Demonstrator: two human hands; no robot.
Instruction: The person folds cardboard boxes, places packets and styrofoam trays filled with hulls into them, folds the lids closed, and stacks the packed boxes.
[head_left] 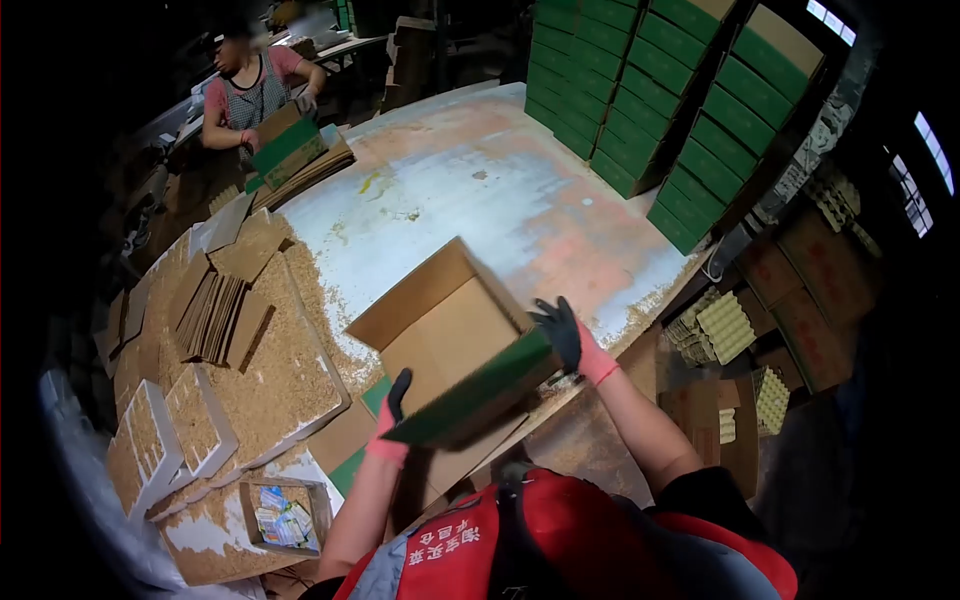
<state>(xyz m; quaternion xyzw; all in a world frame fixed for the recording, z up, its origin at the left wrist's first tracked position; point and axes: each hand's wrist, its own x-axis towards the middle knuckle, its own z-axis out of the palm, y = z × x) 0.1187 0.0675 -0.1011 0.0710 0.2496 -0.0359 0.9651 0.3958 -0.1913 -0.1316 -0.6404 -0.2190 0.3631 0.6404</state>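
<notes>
An open cardboard box [455,330], brown inside and green on its near outer wall, is tilted at the front edge of the table in the head view. My left hand [391,412], in a dark glove with a pink cuff, grips the box at its near left corner, the thumb up along the wall. My right hand [564,338], gloved alike, is at the box's right end with its fingers stretched out and apart. Whether its palm touches the cardboard I cannot tell. Flat green-and-brown cardboard [345,440] lies under the box on the left.
Tall stacks of green boxes [640,110] stand at the back right. Left are a sawdust-covered tray [285,370], several cardboard dividers [215,315] and a small box of packets [245,515]. A co-worker [258,95] handles cardboard across the table [430,190]. Egg trays [725,325] sit at right.
</notes>
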